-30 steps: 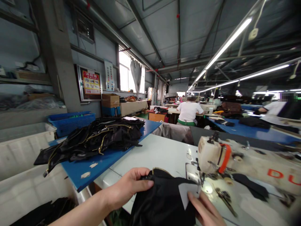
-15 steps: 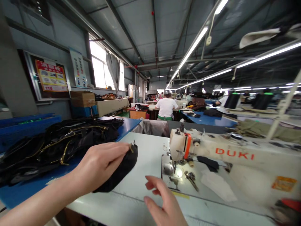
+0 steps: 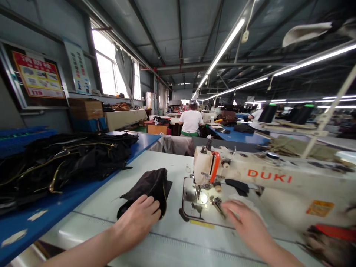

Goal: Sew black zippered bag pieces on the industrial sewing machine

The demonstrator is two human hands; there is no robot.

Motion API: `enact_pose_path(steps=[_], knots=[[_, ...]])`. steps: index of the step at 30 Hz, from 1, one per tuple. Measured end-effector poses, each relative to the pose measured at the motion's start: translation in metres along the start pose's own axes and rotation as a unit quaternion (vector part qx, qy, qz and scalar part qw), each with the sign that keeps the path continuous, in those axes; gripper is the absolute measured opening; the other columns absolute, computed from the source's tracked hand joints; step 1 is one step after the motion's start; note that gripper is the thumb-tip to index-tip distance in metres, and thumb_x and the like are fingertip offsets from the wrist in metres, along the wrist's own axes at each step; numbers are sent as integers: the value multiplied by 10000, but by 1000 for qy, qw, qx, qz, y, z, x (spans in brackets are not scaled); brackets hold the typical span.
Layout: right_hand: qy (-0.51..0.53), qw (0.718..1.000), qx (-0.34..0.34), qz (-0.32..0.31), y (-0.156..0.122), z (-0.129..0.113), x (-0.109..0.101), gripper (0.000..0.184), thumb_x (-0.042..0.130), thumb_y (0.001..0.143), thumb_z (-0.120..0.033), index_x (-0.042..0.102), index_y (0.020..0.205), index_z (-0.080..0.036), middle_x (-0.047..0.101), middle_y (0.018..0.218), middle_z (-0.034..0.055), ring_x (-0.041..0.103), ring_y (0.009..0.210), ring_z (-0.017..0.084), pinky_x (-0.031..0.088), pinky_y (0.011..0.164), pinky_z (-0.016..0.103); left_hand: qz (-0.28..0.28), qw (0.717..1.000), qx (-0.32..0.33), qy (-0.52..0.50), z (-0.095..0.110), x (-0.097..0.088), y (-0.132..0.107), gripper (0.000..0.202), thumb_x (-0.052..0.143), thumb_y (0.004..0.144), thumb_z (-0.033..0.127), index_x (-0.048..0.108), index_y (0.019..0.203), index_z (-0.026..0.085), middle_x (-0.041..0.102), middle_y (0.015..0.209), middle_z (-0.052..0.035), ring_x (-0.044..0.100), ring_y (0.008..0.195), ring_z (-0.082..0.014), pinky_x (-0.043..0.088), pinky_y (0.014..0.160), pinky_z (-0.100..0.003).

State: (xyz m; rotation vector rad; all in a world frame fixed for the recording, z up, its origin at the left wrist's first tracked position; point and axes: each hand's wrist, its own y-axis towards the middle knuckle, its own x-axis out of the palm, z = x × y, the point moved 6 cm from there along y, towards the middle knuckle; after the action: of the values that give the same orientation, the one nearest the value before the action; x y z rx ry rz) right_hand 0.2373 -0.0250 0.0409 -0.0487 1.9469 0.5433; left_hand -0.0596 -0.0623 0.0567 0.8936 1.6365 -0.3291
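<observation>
My left hand (image 3: 141, 216) is closed on the near side of a black fabric piece (image 3: 147, 183) with a gold-toothed zipper along its right edge. The piece lies bunched on the pale sewing table, left of the machine. My right hand (image 3: 246, 221) reaches in from the right, its fingers bent and slightly apart, a little blurred. Its fingertips are close beside a small metal tool (image 3: 217, 207) on the machine bed; I cannot tell whether they touch it. The white sewing machine (image 3: 267, 172) stands behind that hand, its lamp lighting the needle plate (image 3: 191, 200).
Black garment pieces with gold zippers (image 3: 69, 159) are heaped on a blue table (image 3: 80, 200) at left. A dark fabric scrap (image 3: 237, 186) lies under the machine arm. Thread cones (image 3: 268, 113) stand at back right. A person in a white shirt (image 3: 191, 122) sits ahead.
My left hand has lowered the black piece from mid-air onto the table, where it is spread wider. My right hand has moved right, to beside the metal tool. The view has shifted slightly.
</observation>
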Motion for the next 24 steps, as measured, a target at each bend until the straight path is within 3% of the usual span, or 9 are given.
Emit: enact_pose_path(steps=[1, 4, 7, 12, 16, 20, 24], knots=[[-73, 997, 36, 1, 8, 27, -8, 263, 411, 878, -228, 666, 939, -249, 690, 996, 37, 647, 888, 214, 506, 800, 329, -2, 1000, -4, 3, -2, 0, 0, 96, 553, 828, 88, 577, 814, 180, 560, 829, -25, 476, 767, -191, 354, 706, -336], [-145, 984, 101, 9, 35, 90, -23, 302, 400, 862, -192, 687, 955, -196, 703, 1003, 102, 659, 870, 257, 488, 785, 360, 4, 1000, -23, 8, -7, 1, -2, 130, 541, 833, 93, 612, 874, 194, 585, 874, -23, 494, 805, -189, 364, 768, -341], [-197, 972, 132, 0, 52, 124, -23, 286, 446, 842, -195, 705, 959, -156, 719, 945, 147, 664, 848, 305, 472, 759, 392, 51, 998, -46, 16, -12, 4, -9, 257, 516, 825, 87, 634, 1001, 232, 625, 981, -19, 519, 908, -190, 352, 883, -348], [-253, 960, 114, -26, 56, 132, -14, 247, 489, 833, -213, 725, 890, -167, 721, 903, 147, 658, 834, 314, 446, 752, 385, 138, 988, -55, 48, -16, 4, -24, 317, 453, 847, 140, 645, 1064, 269, 644, 1124, -23, 469, 1147, -226, 195, 1086, -429], [-274, 955, 114, -16, 53, 129, -19, 270, 459, 849, -209, 726, 810, -202, 721, 819, 121, 658, 762, 283, 436, 708, 359, 135, 989, -30, 48, -15, 6, -26, 261, 438, 883, 221, 669, 998, 260, 600, 1241, -31, 325, 1324, -247, 67, 1138, -494], [-277, 953, 122, 11, 52, 131, -23, 254, 476, 843, -241, 727, 807, -219, 717, 785, 109, 653, 753, 292, 443, 687, 364, 117, 993, -15, 28, -13, 11, -24, 229, 466, 886, 220, 669, 977, 276, 636, 1178, -5, 376, 1299, -229, 59, 1152, -494], [-269, 951, 137, 63, 53, 139, -25, 278, 475, 843, -304, 729, 872, -195, 714, 839, 136, 644, 813, 334, 457, 730, 418, 133, 991, -8, 23, -12, 15, -25, 207, 475, 899, 258, 671, 966, 261, 661, 1083, -12, 478, 1186, -226, 87, 1155, -493]])
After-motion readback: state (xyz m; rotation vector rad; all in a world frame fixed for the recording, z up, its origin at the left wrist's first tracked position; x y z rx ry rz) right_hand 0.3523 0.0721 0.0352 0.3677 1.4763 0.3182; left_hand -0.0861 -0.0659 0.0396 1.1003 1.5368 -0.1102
